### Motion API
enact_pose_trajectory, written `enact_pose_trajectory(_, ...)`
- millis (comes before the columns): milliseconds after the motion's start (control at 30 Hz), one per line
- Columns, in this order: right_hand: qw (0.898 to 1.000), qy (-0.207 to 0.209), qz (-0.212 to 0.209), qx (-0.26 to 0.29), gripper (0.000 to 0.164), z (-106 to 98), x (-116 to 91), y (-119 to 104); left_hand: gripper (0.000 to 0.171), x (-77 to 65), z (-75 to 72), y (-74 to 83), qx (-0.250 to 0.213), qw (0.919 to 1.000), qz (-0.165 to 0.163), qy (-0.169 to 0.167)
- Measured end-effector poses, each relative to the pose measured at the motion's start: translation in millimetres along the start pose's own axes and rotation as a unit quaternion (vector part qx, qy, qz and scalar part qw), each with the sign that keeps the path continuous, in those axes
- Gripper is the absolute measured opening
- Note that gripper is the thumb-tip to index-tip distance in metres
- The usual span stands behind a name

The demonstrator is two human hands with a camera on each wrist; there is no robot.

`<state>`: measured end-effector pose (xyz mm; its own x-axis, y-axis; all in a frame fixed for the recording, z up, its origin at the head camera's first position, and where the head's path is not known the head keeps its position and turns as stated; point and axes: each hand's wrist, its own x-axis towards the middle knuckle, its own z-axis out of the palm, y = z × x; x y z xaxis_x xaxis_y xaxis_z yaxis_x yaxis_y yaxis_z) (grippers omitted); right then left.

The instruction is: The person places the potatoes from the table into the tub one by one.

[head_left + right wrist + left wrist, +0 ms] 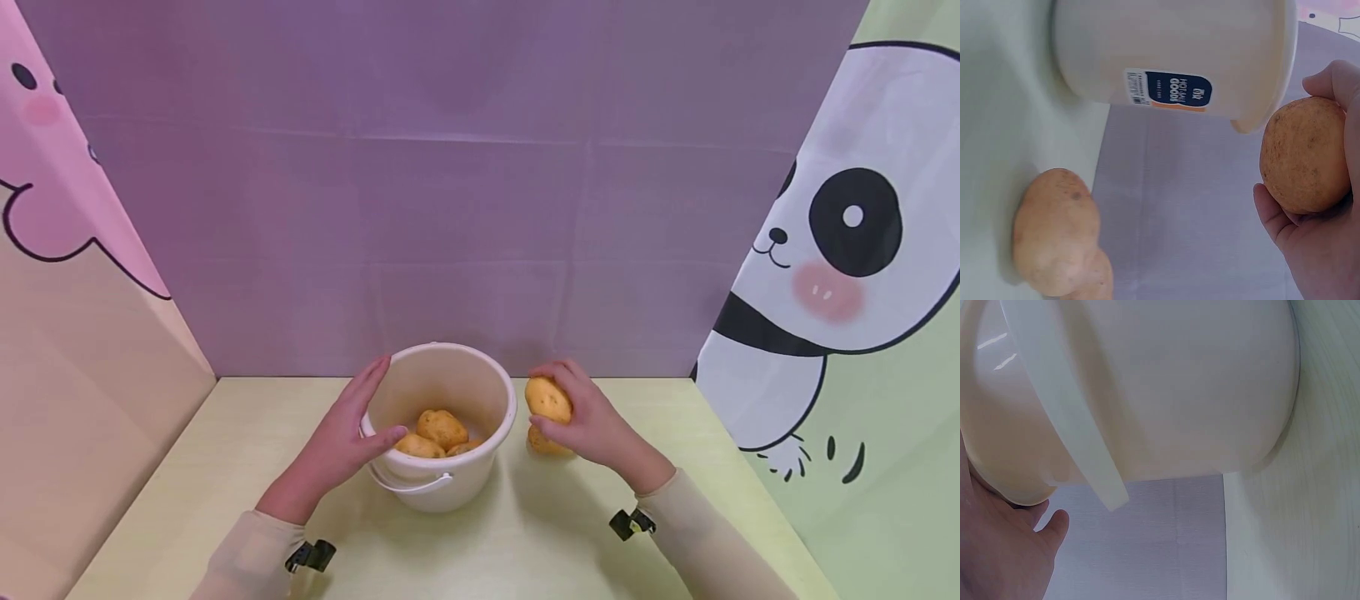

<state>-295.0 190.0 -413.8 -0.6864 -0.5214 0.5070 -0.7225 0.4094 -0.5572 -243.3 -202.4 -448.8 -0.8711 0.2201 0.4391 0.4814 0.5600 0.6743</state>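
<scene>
The right grip [581, 412] is curled round a single held potato [548, 399], thumb and fingers against it, raised off the counter [465, 562] just right of the white bucket [446, 492]. Below it, 2 loose potatoes [1057, 231] lie on the counter. The left grip [348, 442] is spread wide at the bucket's rim, thumb over the near edge. Inside, 3 more potatoes [442, 428] show; the handle [1063, 406] hangs at the near side

Left hand [343, 443] spread wide; right hand [583, 421] curled, gripping.
</scene>
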Motion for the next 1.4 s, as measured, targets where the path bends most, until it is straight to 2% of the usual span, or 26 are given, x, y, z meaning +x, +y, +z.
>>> enact_pose_trajectory(200, 1.0, 0.002, -0.009, -0.012, 0.054, -1.3, 10.6, -6.3, 0.103, 0.3, 1.2, 0.6, -0.004, 1.0, 0.0, -0.003)
enact_pose_trajectory(667, 0.999, -0.025, -0.032, -0.016, 0.056, 12.3, 46.6, -29.4, 0.103, -0.1, 0.7, 0.2, -0.008, 0.9999, 0.006, 0.002)
enact_pose_trajectory(867, 0.998, -0.043, -0.029, -0.019, 0.057, 18.3, 57.8, -33.1, 0.103, -0.3, 0.2, 2.0, -0.01, 0.9999, 0.005, 0.003)
enact_pose_trajectory(1200, 0.996, -0.059, -0.059, -0.024, 0.058, 29.8, 73.7, -33.2, 0.103, 0.1, -0.4, 1.4, -0.003, 1.0, 0.002, 0.003)
enact_pose_trajectory(1400, 0.995, -0.075, -0.054, -0.025, 0.058, 33.8, 79.2, -35.3, 0.103, 0.8, -0.2, 1.7, -0.007, 1.0, 0.005, 0.0)
